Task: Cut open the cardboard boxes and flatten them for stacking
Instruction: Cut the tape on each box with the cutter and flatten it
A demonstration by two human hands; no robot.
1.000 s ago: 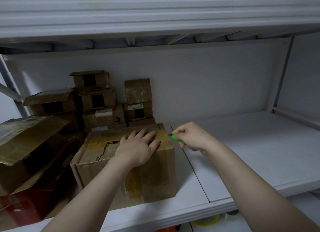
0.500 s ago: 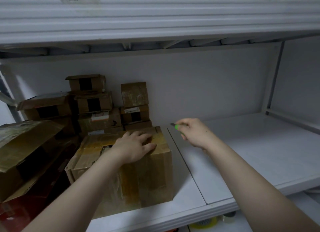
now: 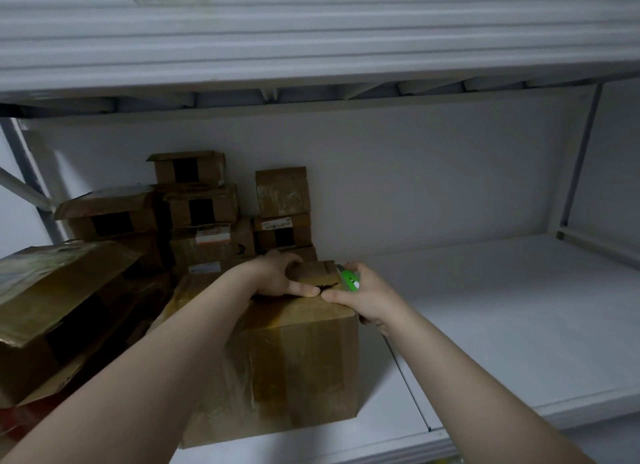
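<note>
On the white shelf (image 3: 502,325) a taped box (image 3: 294,359) sits at 6 o'clock, with smaller boxes (image 3: 207,214) stacked at 10 o'clock. The left hand (image 3: 277,276) grips its top flap; the right hand (image 3: 367,297) holds a green cutter (image 3: 349,280) just beside it.

One camera only, worn on my head, wide-angled. It looks forward and a little down into the shelf (image 3: 502,325) from close in: the box (image 3: 298,359) sits mid-frame, my forearms (image 3: 156,359) run up from the bottom edge, the upper shelf (image 3: 311,41) spans the top, the back wall (image 3: 433,186) faces me.
</note>
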